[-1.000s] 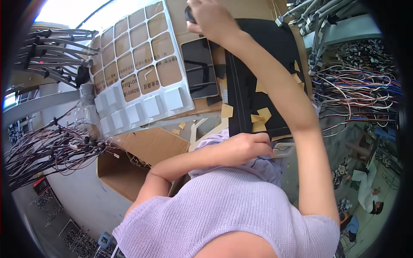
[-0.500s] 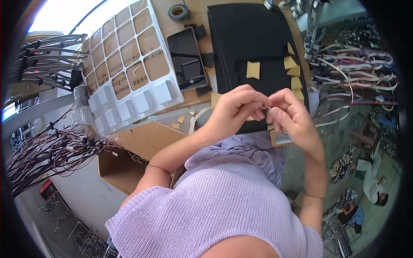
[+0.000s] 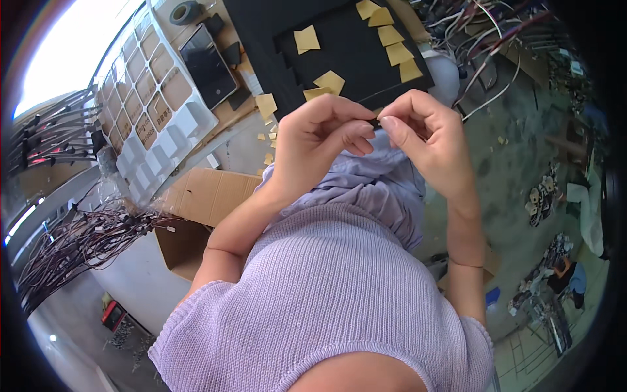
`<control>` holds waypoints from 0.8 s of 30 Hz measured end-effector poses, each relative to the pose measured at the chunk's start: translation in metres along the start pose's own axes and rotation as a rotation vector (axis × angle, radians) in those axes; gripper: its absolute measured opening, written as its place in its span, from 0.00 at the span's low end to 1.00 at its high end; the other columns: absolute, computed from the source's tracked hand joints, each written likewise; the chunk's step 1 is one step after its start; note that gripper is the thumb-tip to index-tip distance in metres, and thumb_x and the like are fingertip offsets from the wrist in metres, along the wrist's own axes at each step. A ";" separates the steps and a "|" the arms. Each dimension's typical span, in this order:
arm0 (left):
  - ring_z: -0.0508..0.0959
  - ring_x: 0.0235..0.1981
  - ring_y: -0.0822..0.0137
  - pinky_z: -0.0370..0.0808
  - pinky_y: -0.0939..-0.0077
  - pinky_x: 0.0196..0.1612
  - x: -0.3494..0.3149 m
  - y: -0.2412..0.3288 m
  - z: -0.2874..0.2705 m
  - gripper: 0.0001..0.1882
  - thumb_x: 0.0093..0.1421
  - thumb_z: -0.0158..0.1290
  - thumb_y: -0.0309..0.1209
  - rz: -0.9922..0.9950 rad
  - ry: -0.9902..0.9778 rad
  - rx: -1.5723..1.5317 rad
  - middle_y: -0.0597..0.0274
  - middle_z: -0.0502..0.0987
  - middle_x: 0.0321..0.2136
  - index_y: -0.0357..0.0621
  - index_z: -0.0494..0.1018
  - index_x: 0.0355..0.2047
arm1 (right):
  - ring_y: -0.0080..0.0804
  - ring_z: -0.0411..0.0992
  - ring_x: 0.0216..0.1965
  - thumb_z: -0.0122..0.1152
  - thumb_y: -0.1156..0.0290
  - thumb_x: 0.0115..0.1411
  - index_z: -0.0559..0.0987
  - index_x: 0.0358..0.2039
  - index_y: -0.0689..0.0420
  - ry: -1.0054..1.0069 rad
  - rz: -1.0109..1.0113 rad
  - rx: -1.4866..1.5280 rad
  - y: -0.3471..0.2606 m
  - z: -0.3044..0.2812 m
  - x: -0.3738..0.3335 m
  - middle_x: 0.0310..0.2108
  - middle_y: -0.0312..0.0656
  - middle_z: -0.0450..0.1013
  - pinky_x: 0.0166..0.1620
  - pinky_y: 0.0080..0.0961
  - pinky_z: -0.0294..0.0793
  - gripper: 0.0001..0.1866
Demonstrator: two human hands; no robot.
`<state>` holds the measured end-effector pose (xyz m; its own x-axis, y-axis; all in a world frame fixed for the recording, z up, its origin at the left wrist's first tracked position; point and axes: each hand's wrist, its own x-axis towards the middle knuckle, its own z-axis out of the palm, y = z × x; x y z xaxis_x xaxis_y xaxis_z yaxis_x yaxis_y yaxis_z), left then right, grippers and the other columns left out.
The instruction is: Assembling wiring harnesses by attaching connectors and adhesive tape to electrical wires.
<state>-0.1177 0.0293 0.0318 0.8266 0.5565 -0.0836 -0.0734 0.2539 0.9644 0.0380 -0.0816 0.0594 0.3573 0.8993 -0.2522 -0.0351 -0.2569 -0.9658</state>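
Observation:
My left hand (image 3: pixel 319 138) and my right hand (image 3: pixel 432 140) are raised in front of my lap, fingertips almost meeting. Each has thumb and forefinger pinched together. Something tiny and dark, with a hint of yellow, shows between the fingertips, too small to name. Beyond the hands lies a black panel (image 3: pixel 356 57) with a recessed middle. One yellow paper-like piece (image 3: pixel 307 40) rests in the recess, and another yellow piece (image 3: pixel 330 81) lies nearer my left hand. Several more, among them a yellow piece (image 3: pixel 398 53), run along the panel's right side.
Left of the panel are a phone (image 3: pixel 208 68), a roll of dark tape (image 3: pixel 185 12) and a clear plastic tray (image 3: pixel 191 112) with compartments. An open cardboard box (image 3: pixel 212 193) stands below, beside bundled dark cables (image 3: pixel 81 243). More cables hang at right; another person (image 3: pixel 569 279) is far off.
My view has shifted, so the panel, phone and tray appear higher and further left. Both hands stay close together, still pinching. More yellow pieces near my left hand have come into sight.

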 end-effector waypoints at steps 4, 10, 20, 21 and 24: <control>0.81 0.29 0.71 0.80 0.82 0.33 0.004 0.004 0.004 0.06 0.61 0.54 0.21 -0.096 0.023 -0.062 0.56 0.79 0.28 0.30 0.71 0.36 | 0.11 0.66 0.26 0.60 0.76 0.59 0.75 0.30 0.62 0.017 -0.041 -0.001 0.002 -0.007 -0.004 0.25 0.30 0.71 0.29 0.12 0.67 0.04; 0.81 0.40 0.65 0.80 0.76 0.44 0.004 -0.001 0.006 0.11 0.59 0.54 0.17 -0.007 -0.085 -0.144 0.54 0.78 0.38 0.28 0.70 0.42 | 0.10 0.66 0.27 0.59 0.77 0.59 0.75 0.29 0.63 -0.010 0.000 0.090 -0.003 -0.014 -0.008 0.25 0.30 0.71 0.30 0.10 0.68 0.03; 0.82 0.37 0.66 0.81 0.77 0.42 0.007 -0.002 -0.002 0.10 0.59 0.54 0.17 -0.045 -0.083 -0.157 0.53 0.78 0.35 0.28 0.71 0.41 | 0.09 0.65 0.27 0.60 0.77 0.59 0.76 0.30 0.63 0.011 -0.026 0.076 0.001 -0.009 -0.003 0.25 0.30 0.71 0.31 0.08 0.67 0.03; 0.82 0.37 0.66 0.81 0.77 0.42 0.008 -0.002 -0.003 0.10 0.58 0.54 0.17 -0.016 -0.058 -0.133 0.53 0.78 0.34 0.28 0.71 0.41 | 0.09 0.65 0.27 0.60 0.77 0.59 0.76 0.30 0.63 0.035 -0.042 0.061 0.002 -0.010 -0.003 0.26 0.29 0.71 0.31 0.08 0.67 0.03; 0.82 0.34 0.65 0.81 0.77 0.39 0.009 -0.006 -0.001 0.12 0.59 0.55 0.20 0.048 -0.035 -0.076 0.51 0.78 0.33 0.29 0.70 0.44 | 0.09 0.65 0.27 0.61 0.77 0.58 0.76 0.30 0.63 0.055 -0.072 0.033 0.002 -0.012 -0.002 0.26 0.30 0.71 0.31 0.08 0.66 0.03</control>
<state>-0.1105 0.0335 0.0250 0.8402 0.5416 -0.0274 -0.1548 0.2880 0.9450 0.0482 -0.0878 0.0591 0.4109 0.8938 -0.1796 -0.0384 -0.1798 -0.9830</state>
